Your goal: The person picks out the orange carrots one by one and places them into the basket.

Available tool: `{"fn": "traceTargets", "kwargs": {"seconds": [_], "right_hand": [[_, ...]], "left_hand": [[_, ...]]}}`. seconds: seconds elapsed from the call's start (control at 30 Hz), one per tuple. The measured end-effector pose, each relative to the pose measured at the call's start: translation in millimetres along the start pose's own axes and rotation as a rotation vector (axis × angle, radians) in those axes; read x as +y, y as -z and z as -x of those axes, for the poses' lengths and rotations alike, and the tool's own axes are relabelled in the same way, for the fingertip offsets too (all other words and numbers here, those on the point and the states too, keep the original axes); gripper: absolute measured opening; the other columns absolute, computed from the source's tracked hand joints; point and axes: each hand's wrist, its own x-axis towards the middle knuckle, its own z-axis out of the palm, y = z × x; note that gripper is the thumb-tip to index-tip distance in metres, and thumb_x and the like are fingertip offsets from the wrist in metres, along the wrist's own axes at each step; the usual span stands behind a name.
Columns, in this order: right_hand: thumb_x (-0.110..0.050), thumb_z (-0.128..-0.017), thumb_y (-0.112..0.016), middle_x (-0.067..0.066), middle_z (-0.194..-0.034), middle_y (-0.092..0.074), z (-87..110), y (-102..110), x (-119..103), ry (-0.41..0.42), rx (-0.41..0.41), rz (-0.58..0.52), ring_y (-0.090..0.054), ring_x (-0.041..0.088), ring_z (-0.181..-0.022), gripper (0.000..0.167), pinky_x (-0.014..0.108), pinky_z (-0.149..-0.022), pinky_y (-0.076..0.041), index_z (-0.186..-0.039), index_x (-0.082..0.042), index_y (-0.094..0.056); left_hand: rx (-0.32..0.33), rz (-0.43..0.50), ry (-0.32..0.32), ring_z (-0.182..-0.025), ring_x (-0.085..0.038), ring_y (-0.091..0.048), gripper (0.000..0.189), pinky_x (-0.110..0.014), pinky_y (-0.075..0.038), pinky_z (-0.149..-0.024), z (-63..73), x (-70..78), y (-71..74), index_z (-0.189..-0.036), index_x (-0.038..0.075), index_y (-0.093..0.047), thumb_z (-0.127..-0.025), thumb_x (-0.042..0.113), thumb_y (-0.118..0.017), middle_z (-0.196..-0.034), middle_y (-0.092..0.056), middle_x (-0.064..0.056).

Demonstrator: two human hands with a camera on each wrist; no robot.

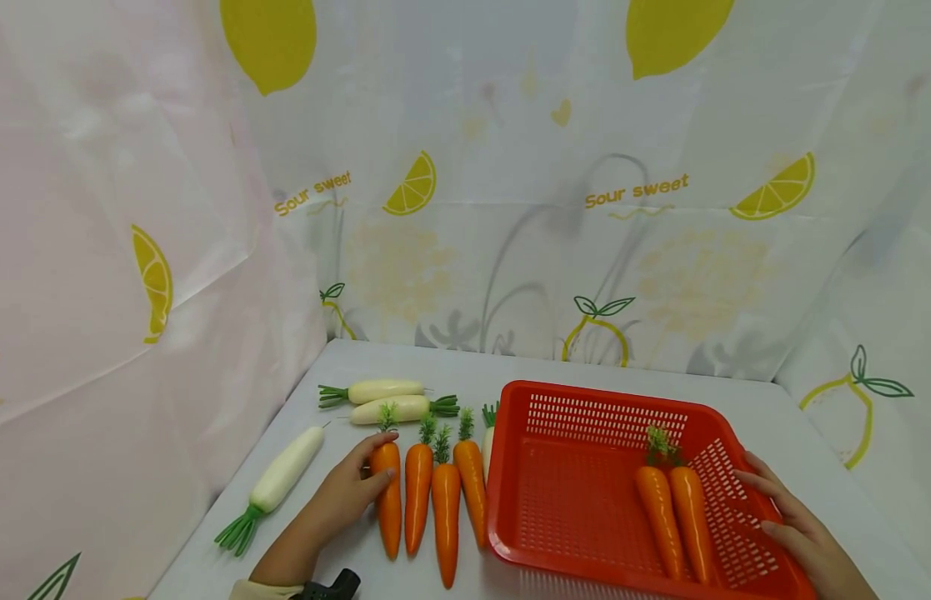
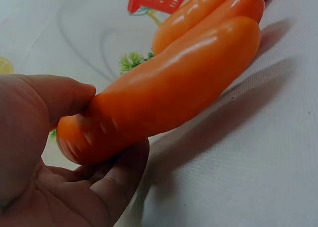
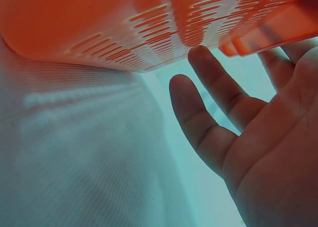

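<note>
My left hand (image 1: 352, 487) pinches the leftmost carrot (image 1: 388, 508) near its thick leafy end. In the left wrist view, the thumb lies on one side of this carrot (image 2: 164, 83) and fingers curl beneath it. Other carrots, one of them the long front carrot (image 1: 446, 525), lie beside it with tips toward me. My right hand (image 1: 798, 529) holds the right rim of a red plastic basket (image 1: 570, 567), thumb over the edge. Below that rim, two fingers of the right hand (image 3: 258, 132) extend beside the slotted wall. Inside the basket rest two carrots (image 1: 671, 525).
Two white radishes (image 1: 390, 408) lie behind the carrots, and another white radish (image 1: 285, 471) is at the left table edge. One more radish (image 1: 488, 433) is partly hidden by the basket's left side. Lemon-printed cloth (image 1: 465, 250) encloses the white table (image 1: 450, 354).
</note>
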Motion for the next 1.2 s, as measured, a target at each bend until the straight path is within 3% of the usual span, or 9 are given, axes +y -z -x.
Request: {"fn": "traceTargets", "kwargs": {"seconds": [0.13,0.37,0.57,0.67,0.9,1.2], "right_hand": [[-0.017,-0.114,-0.034,-0.047,-0.151,-0.02,0.2,2,1,-0.011,-0.014,-0.027,-0.057,-0.013,-0.112,0.051,0.05,-0.083,-0.063,-0.164,-0.031,-0.031],[-0.016,-0.115,-0.032,-0.046,-0.153,-0.019,0.3,3,1,-0.007,-0.062,-0.093,-0.057,-0.012,-0.116,0.053,0.05,-0.086,-0.062,-0.165,-0.031,-0.028],[-0.018,-0.115,-0.033,-0.046,-0.154,-0.018,-0.5,0,0,-0.012,-0.029,-0.048,-0.056,-0.015,-0.115,0.052,0.05,-0.085,-0.063,-0.166,-0.027,-0.028],[-0.018,-0.115,-0.033,-0.045,-0.155,-0.016,-1.8,-2,0,-0.007,-0.03,-0.039,-0.056,-0.015,-0.115,0.051,0.05,-0.084,-0.063,-0.165,-0.026,-0.028],[-0.017,-0.115,-0.031,-0.046,-0.155,-0.015,-2.1,-3,-1,0.015,-0.055,-0.03,-0.054,-0.016,-0.117,0.052,0.048,-0.085,-0.063,-0.166,-0.022,-0.024],[-0.017,-0.114,-0.032,-0.046,-0.154,-0.017,0.1,0,-1,0.005,-0.029,-0.019,-0.056,-0.015,-0.115,0.052,0.05,-0.083,-0.063,-0.166,-0.024,-0.025]], "left_hand": [[-0.014,0.025,0.0,-0.115,-0.028,-0.059,0.05,-0.036,-0.052,-0.081,0.0,0.4,0.3,-0.148,0.033,-0.057,-0.102,0.019,-0.068,-0.154,-0.052,-0.008],[-0.009,0.071,-0.032,-0.117,-0.026,-0.056,0.045,-0.037,-0.049,-0.089,3.4,1.6,5.3,-0.147,0.029,-0.059,-0.103,0.023,-0.067,-0.154,-0.053,-0.008],[-0.116,0.413,0.009,-0.106,-0.023,-0.062,0.048,-0.035,-0.055,-0.083,9.1,8.0,12.1,-0.154,0.018,-0.048,-0.108,0.02,-0.059,-0.144,-0.052,-0.023],[-0.16,0.493,0.004,-0.097,-0.022,-0.062,0.049,-0.034,-0.056,-0.081,12.1,13.9,15.9,-0.156,0.014,-0.043,-0.109,0.017,-0.054,-0.137,-0.051,-0.026],[-0.195,0.478,-0.012,-0.1,-0.023,-0.064,0.052,-0.033,-0.056,-0.084,17.0,23.3,20.6,-0.159,0.015,-0.037,-0.11,0.017,-0.053,-0.142,-0.048,-0.03],[-0.236,0.43,-0.074,-0.113,-0.031,-0.06,0.061,-0.034,-0.054,-0.092,11.9,34.2,23.6,-0.163,0.02,-0.033,-0.107,0.02,-0.06,-0.144,-0.046,-0.029]]}}
